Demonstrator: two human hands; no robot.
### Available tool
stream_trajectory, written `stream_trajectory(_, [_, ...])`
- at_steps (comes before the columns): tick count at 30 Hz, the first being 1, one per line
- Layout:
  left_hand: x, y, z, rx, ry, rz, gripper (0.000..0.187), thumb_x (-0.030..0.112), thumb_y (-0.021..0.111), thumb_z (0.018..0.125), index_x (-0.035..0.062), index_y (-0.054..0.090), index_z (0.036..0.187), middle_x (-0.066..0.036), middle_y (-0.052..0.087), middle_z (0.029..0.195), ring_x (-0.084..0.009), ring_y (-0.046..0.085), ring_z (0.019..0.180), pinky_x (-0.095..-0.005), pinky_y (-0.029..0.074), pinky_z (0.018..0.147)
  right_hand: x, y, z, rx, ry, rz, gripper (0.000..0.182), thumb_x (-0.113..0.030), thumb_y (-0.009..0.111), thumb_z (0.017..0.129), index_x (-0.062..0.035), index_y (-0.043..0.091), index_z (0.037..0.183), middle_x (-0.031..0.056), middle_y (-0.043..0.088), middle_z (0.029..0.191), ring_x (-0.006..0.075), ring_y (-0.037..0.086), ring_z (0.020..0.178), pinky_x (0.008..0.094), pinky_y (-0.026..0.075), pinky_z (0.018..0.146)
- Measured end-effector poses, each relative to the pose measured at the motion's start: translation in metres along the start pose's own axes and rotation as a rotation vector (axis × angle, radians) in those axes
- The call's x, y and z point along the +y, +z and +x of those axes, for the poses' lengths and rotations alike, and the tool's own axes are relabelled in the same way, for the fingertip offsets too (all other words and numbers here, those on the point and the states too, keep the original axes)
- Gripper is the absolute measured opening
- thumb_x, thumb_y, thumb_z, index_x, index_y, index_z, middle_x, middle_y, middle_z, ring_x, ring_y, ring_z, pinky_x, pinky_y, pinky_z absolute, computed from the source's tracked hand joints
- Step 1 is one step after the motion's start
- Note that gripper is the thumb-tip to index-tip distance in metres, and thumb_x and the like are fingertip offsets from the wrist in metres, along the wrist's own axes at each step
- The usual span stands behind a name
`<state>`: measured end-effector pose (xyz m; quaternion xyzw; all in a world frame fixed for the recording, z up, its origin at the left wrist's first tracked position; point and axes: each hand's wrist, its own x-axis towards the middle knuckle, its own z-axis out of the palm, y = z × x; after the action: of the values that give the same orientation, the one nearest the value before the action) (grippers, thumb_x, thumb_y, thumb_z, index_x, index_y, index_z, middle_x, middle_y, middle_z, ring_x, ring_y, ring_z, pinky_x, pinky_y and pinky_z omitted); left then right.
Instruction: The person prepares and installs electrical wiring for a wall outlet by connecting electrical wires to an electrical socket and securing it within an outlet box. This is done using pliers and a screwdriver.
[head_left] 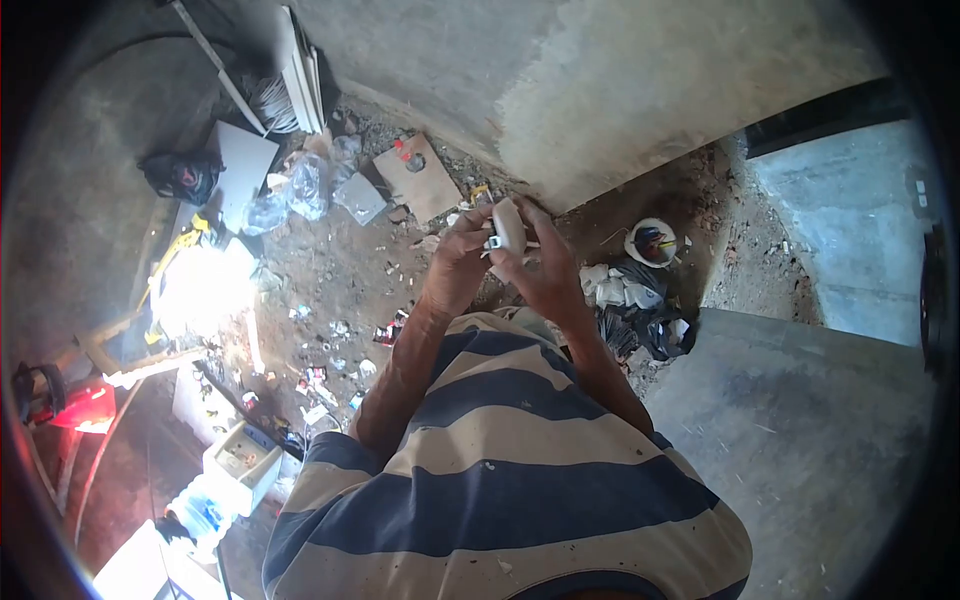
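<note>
Both of my hands meet in front of my striped shirt, around a small pale, rounded object (509, 226). My left hand (460, 262) has its fingers closed on the object's left side, near a small white and green piece (493, 242). On the other side, my right hand (545, 262) grips the same object, fingers bent over its top and thumb below. The fingers partly cover the object, and its exact kind cannot be made out.
Debris litters the floor. A bright lamp glows at left (205, 290), near a white box (243, 455). Boards (418, 178) and plastic bags (308, 185) lie ahead. A white bucket (651, 243) and black bags (660, 330) are at right, beside concrete walls (640, 80).
</note>
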<state>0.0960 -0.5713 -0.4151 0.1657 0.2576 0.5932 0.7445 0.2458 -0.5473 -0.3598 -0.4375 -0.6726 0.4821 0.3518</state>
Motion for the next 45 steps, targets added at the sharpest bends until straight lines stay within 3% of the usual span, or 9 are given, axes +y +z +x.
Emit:
stream_trajectory(5, [0.003, 0.012, -0.027, 0.342, 0.067, 0.674, 0.062, 0.044, 0.066, 0.087, 0.0015, 0.049, 0.128, -0.006, 0.057, 0.103, -0.0118, 0.055, 0.087, -0.0268, 0.047, 0.073, 0.046, 0.024, -0.013, -0.043, 0.252, 0.391, 0.044, -0.030, 0.039, 0.101, -0.0016, 0.049, 0.134, 0.0129, 0.061, 0.113, 0.0197, 0.061, 0.099, 0.0326, 0.051, 0.084])
stream_trajectory(15, [-0.013, -0.032, -0.035, 0.377, -0.004, 0.444, 0.058, 0.049, 0.054, 0.094, 0.0046, 0.048, 0.131, -0.006, 0.057, 0.111, -0.0168, 0.055, 0.102, -0.0350, 0.046, 0.086, 0.070, 0.025, -0.020, 0.001, 0.319, 0.308, 0.039, -0.027, 0.043, 0.100, -0.0021, 0.053, 0.127, 0.0160, 0.063, 0.107, 0.0261, 0.064, 0.091, 0.0408, 0.052, 0.076])
stream_trajectory(19, [-0.026, -0.046, -0.028, -0.053, -0.218, -0.230, 0.062, 0.060, 0.036, 0.096, 0.0144, 0.047, 0.137, -0.008, 0.053, 0.136, -0.0263, 0.046, 0.128, -0.0511, 0.033, 0.107, 0.108, 0.041, -0.040, 0.187, -0.552, -0.476, 0.033, -0.004, 0.057, 0.082, 0.0015, 0.056, 0.115, 0.0229, 0.061, 0.111, 0.0408, 0.062, 0.096, 0.0460, 0.051, 0.082])
stream_trajectory(24, [-0.037, -0.049, -0.012, -0.034, -0.324, -0.234, 0.055, 0.051, 0.046, 0.096, 0.0124, 0.048, 0.136, -0.012, 0.052, 0.137, -0.0288, 0.048, 0.127, -0.0544, 0.037, 0.106, 0.046, 0.013, -0.036, 0.194, 0.131, -0.261, 0.027, -0.022, 0.063, 0.087, 0.0005, 0.063, 0.101, 0.0206, 0.067, 0.091, 0.0366, 0.066, 0.081, 0.0454, 0.051, 0.072])
stream_trajectory(30, [-0.044, -0.039, 0.012, -0.086, -0.566, -0.296, 0.050, 0.044, 0.043, 0.100, 0.0056, 0.051, 0.130, -0.016, 0.060, 0.122, -0.0317, 0.060, 0.113, -0.0524, 0.054, 0.092, 0.068, -0.032, -0.073, 0.451, 0.361, -0.218, 0.026, -0.024, 0.060, 0.089, -0.0024, 0.067, 0.102, 0.0162, 0.066, 0.078, 0.0269, 0.064, 0.067, 0.0361, 0.050, 0.064])
stream_trajectory(36, [-0.056, -0.043, 0.037, -0.098, -0.552, -0.200, 0.050, 0.043, 0.053, 0.096, 0.0070, 0.051, 0.131, -0.015, 0.063, 0.121, -0.0371, 0.063, 0.108, -0.0452, 0.061, 0.080, 0.173, -0.072, -0.169, 0.575, 0.591, -0.533, 0.025, -0.025, 0.057, 0.091, -0.0012, 0.060, 0.086, 0.0187, 0.061, 0.069, 0.0368, 0.062, 0.064, 0.0427, 0.047, 0.058])
stream_trajectory(39, [-0.052, -0.019, 0.051, -0.148, -0.559, -0.100, 0.051, 0.039, 0.060, 0.093, 0.0060, 0.051, 0.130, -0.016, 0.063, 0.119, -0.0332, 0.063, 0.109, -0.0430, 0.062, 0.076, 0.229, -0.072, -0.216, 0.707, 0.629, -0.485, 0.031, -0.029, 0.059, 0.092, -0.0018, 0.056, 0.078, 0.0130, 0.059, 0.062, 0.0220, 0.061, 0.050, 0.0368, 0.047, 0.050])
stream_trajectory(42, [-0.044, 0.030, 0.073, -0.225, -0.586, 0.166, 0.052, 0.030, 0.072, 0.085, 0.0028, 0.055, 0.126, -0.014, 0.066, 0.111, -0.0243, 0.066, 0.102, -0.0360, 0.059, 0.081, 0.245, -0.077, -0.237, 0.725, 0.763, -0.333, 0.029, -0.028, 0.058, 0.091, -0.0014, 0.059, 0.080, 0.0101, 0.062, 0.064, 0.0175, 0.063, 0.051, 0.0332, 0.049, 0.050])
stream_trajectory(45, [-0.040, 0.077, 0.101, -0.304, -0.272, 0.991, 0.047, 0.017, 0.076, 0.080, -0.0005, 0.062, 0.121, -0.009, 0.067, 0.107, -0.0118, 0.063, 0.091, -0.0254, 0.049, 0.082, 0.259, -0.092, -0.231, 0.753, 0.916, -0.094, 0.028, -0.027, 0.058, 0.091, -0.0010, 0.062, 0.083, 0.0071, 0.063, 0.065, 0.0140, 0.063, 0.053, 0.0299, 0.050, 0.048])
